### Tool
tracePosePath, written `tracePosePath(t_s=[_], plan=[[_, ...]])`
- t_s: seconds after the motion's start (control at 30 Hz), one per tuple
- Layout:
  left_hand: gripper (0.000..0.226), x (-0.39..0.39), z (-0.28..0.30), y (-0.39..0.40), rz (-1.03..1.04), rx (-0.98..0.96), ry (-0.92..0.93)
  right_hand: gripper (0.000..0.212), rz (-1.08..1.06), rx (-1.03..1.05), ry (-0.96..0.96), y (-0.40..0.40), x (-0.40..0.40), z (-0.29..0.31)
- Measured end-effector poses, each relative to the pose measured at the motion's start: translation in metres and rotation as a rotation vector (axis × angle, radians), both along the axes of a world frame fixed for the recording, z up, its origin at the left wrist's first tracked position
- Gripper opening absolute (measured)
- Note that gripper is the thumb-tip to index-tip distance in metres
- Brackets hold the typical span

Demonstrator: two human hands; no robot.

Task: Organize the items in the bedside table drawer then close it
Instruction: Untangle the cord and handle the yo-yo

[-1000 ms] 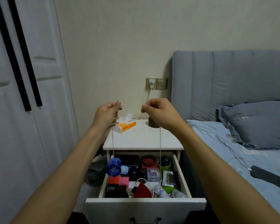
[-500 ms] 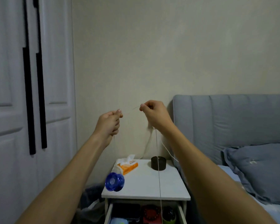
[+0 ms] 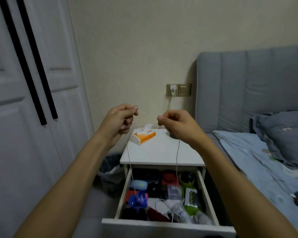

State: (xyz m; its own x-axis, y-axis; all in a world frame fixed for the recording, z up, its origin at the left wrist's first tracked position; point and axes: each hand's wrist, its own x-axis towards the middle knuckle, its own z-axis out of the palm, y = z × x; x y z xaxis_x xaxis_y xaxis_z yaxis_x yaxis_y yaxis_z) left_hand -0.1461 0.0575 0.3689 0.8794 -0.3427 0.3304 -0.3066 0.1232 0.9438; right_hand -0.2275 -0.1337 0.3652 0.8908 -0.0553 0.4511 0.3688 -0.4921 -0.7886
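Observation:
Both my hands are raised in front of the wall above the white bedside table (image 3: 162, 155). My left hand (image 3: 120, 120) and my right hand (image 3: 176, 121) each pinch a thin white string (image 3: 148, 115) that spans between them. One end runs down from my left hand to a blue yo-yo (image 3: 138, 200), which hangs blurred over the left side of the open drawer (image 3: 167, 228). The other end drops from my right hand into the drawer. Many small items crowd the drawer: a light-blue case (image 3: 138, 185), red and black boxes, green packets, white cables.
An orange-and-white tissue pack (image 3: 144, 136) and a dark round object lie on the table top. A wall socket with a white charger (image 3: 173, 88) sits behind. White wardrobe doors stand left, a grey bin (image 3: 110, 170) below them, a blue-grey bed (image 3: 258, 155) right.
The view has tilted back down, so the open drawer shows again. The yo-yo has dropped from table-top height to hang over the drawer's left side. Both hands still pinch the string.

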Motion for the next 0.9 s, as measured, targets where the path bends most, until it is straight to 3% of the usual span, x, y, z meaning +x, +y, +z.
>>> tracePosePath(t_s=[0.13,0.37,0.63,0.8,0.9], plan=[[0.025,-0.024,-0.057,0.010,-0.103,0.062,0.162,0.025,0.011,-0.005,0.078,0.001,-0.016,-0.060],[0.020,-0.086,-0.101,0.012,-0.352,-0.022,0.364,0.024,0.080,-0.017,0.117,0.017,-0.035,-0.106],[0.023,-0.090,-0.186,0.013,-0.227,0.189,0.445,0.023,0.114,-0.025,0.226,0.021,-0.052,-0.168],[0.025,-0.086,-0.231,0.022,-0.174,0.051,0.520,0.020,0.094,0.013,0.376,0.007,-0.059,-0.219],[0.025,-0.080,-0.249,0.019,-0.195,0.149,0.508,0.020,0.088,0.045,0.387,0.000,-0.056,-0.239]])
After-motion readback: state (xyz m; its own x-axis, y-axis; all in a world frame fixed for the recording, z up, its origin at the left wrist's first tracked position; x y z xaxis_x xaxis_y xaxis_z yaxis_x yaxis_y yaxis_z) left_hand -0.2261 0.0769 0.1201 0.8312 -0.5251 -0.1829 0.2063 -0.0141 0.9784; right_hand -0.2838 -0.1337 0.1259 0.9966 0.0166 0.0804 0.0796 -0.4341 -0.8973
